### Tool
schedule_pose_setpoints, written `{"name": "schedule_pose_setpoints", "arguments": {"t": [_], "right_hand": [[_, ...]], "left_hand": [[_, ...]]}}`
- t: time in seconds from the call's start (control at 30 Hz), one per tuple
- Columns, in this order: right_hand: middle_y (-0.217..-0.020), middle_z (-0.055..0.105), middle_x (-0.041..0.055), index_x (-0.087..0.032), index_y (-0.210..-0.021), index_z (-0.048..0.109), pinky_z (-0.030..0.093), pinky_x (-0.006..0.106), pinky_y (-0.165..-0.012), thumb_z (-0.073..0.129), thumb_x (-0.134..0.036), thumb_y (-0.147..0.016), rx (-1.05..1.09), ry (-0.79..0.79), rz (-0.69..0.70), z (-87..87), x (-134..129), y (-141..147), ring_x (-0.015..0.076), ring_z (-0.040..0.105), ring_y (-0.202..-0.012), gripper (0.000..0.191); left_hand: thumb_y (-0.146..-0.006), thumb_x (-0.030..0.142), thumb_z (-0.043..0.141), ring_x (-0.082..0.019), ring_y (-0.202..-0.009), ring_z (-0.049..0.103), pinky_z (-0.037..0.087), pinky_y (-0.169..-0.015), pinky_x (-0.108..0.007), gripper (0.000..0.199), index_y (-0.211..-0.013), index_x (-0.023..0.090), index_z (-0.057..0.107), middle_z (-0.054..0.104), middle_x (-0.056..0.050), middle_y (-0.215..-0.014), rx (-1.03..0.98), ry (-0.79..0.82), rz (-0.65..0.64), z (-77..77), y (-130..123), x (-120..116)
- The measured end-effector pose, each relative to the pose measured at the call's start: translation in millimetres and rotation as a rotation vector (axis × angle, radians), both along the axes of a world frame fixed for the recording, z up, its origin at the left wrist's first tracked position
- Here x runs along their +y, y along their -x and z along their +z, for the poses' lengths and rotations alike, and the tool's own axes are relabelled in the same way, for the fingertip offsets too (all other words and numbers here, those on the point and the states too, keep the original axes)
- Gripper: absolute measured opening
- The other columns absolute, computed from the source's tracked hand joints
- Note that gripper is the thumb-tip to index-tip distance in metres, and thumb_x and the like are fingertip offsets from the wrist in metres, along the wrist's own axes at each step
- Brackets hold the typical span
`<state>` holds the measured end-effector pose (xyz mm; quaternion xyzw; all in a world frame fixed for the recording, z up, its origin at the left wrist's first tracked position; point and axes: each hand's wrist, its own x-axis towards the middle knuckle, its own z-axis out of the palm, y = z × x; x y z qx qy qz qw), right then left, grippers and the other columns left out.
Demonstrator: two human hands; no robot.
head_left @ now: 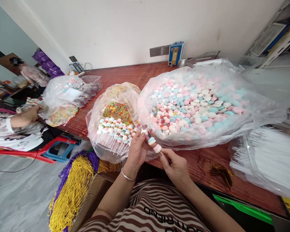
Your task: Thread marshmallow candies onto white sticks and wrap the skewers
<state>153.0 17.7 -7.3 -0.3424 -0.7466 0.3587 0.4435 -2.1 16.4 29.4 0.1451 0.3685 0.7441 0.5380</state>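
Observation:
In front of my body, my left hand (137, 150) is closed around the upper part of a candy skewer (152, 141), a row of pink, white and blue pieces. My right hand (175, 166) pinches the skewer's lower right end between thumb and forefinger; the stick itself is hidden there. Just left of my hands, finished candy sticks (117, 130) lie side by side on an opened plastic bag (94, 119), beside small orange, green and yellow rings (118, 111). A large clear bag (252, 124) of pastel candy discs (198, 109) spreads out to the right.
White sticks (270, 161) in plastic lie at the right, near gold twist ties (221, 175). Gold bead strands (72, 193) hang over a cardboard box (94, 193). A blue device (176, 53) stands by the wall. At left, a co-worker's arm (25, 118) reaches toward other bags (60, 91).

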Motion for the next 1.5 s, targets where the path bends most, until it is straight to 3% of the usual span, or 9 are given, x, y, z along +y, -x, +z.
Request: {"name": "schedule_pose_setpoints", "arguments": {"t": [0.13, 0.23, 0.33, 0.5, 0.57, 0.83, 1.13, 1.3, 1.5], "right_hand": [[-0.069, 0.071, 0.0047, -0.014, -0.101, 0.07, 0.039, 0.03, -0.06, 0.056, -0.014, -0.099, -0.2, -0.527, -0.12, -2.1, 6.0, -1.9, 0.0145, 0.056, -0.056, 0.014], [-0.066, 0.069, 0.0043, -0.011, -0.109, 0.068, 0.039, 0.032, -0.061, 0.056, -0.012, -0.099, -0.191, -0.627, -0.117, -3.7, 4.2, -0.7, 0.0151, 0.055, -0.054, 0.016], [-0.075, 0.072, 0.0062, -0.015, -0.107, 0.068, 0.042, 0.03, -0.061, 0.053, -0.02, -0.101, -0.066, -0.318, -0.029, -1.7, -2.3, 0.5, 0.0157, 0.059, -0.06, 0.017], [-0.048, 0.036, -0.0099, -0.021, -0.088, 0.057, 0.03, 0.024, -0.041, 0.046, -0.05, -0.102, 0.237, 0.69, 0.291, 3.6, -11.4, 3.9, 0.0102, 0.032, -0.039, 0.034], [-0.049, 0.032, -0.011, -0.022, -0.086, 0.056, 0.029, 0.024, -0.042, 0.048, -0.054, -0.101, 0.255, 0.771, 0.32, 4.6, -11.3, 3.2, 0.0096, 0.029, -0.039, 0.037], [-0.092, 0.07, 0.0072, -0.019, -0.103, 0.069, 0.047, 0.031, -0.075, 0.054, -0.028, -0.103, -0.192, -0.229, -0.109, 25.4, 4.9, -11.3, 0.0195, 0.064, -0.081, 0.018], [-0.079, 0.065, 0.0051, -0.018, -0.089, 0.066, 0.043, 0.032, -0.069, 0.055, -0.018, -0.097, -0.347, -0.38, -0.171, 34.7, 17.7, 7.8, 0.0205, 0.06, -0.073, 0.014], [-0.088, 0.067, 0.0065, -0.019, -0.096, 0.064, 0.047, 0.031, -0.074, 0.051, -0.025, -0.101, -0.18, -0.106, -0.096, 34.1, 5.4, -3.3, 0.0198, 0.063, -0.081, 0.015], [-0.062, 0.049, -0.0044, -0.019, -0.094, 0.061, 0.035, 0.024, -0.048, 0.046, -0.05, -0.103, -0.021, 0.669, 0.354, 10.4, -24.0, -16.8, 0.0111, 0.043, -0.051, 0.036]], "left_hand": [[-0.076, 0.032, 0.086, -0.023, -0.093, 0.075, 0.059, -0.083, -0.033, 0.031, -0.099, 0.016, 0.072, 0.078, -0.008, -0.099, 0.022, -0.005, -0.028, 4.0, 2.8, -6.0], [-0.079, 0.035, 0.084, -0.024, -0.096, 0.075, 0.06, -0.087, -0.036, 0.026, -0.09, 0.016, 0.07, 0.078, -0.009, -0.101, -0.027, 0.013, -0.006, 4.0, -5.0, -9.3], [-0.082, 0.039, 0.081, -0.024, -0.095, 0.076, 0.061, -0.088, -0.038, 0.027, -0.09, 0.016, 0.069, 0.078, -0.009, -0.098, -0.105, 0.047, -0.007, 1.9, -14.4, -11.1], [-0.087, 0.043, 0.076, -0.022, -0.089, 0.075, 0.061, -0.088, -0.04, 0.027, -0.087, 0.017, 0.066, 0.077, -0.007, -0.092, -0.219, 0.101, -0.083, 2.7, -19.6, -12.5], [-0.089, 0.041, 0.074, -0.02, -0.088, 0.074, 0.062, -0.085, -0.037, 0.025, -0.095, 0.017, 0.068, 0.076, -0.006, -0.093, -0.232, 0.106, -0.079, 3.9, -20.1, -12.7], [-0.081, 0.041, 0.082, -0.009, -0.061, 0.06, 0.049, -0.054, -0.019, 0.035, -0.099, 0.017, 0.064, 0.067, -0.001, -0.083, -0.107, 0.091, -0.059, 1.3, -27.0, -14.6], [-0.08, 0.04, 0.082, -0.014, -0.087, 0.066, 0.054, -0.083, -0.025, 0.028, -0.094, 0.019, 0.07, 0.07, -0.001, -0.09, 0.022, 0.12, -0.012, -2.5, -45.4, -22.6], [-0.088, 0.04, 0.074, -0.013, -0.077, 0.065, 0.053, -0.074, -0.025, 0.024, -0.095, 0.018, 0.067, 0.069, -0.002, -0.089, -0.069, 0.1, 0.043, 1.1, -37.0, -19.7], [-0.092, 0.041, 0.069, -0.015, -0.086, 0.069, 0.054, -0.075, -0.026, 0.023, -0.096, 0.018, 0.069, 0.072, -0.005, -0.099, -0.113, 0.084, 0.101, 4.8, -25.5, -17.9]]}}
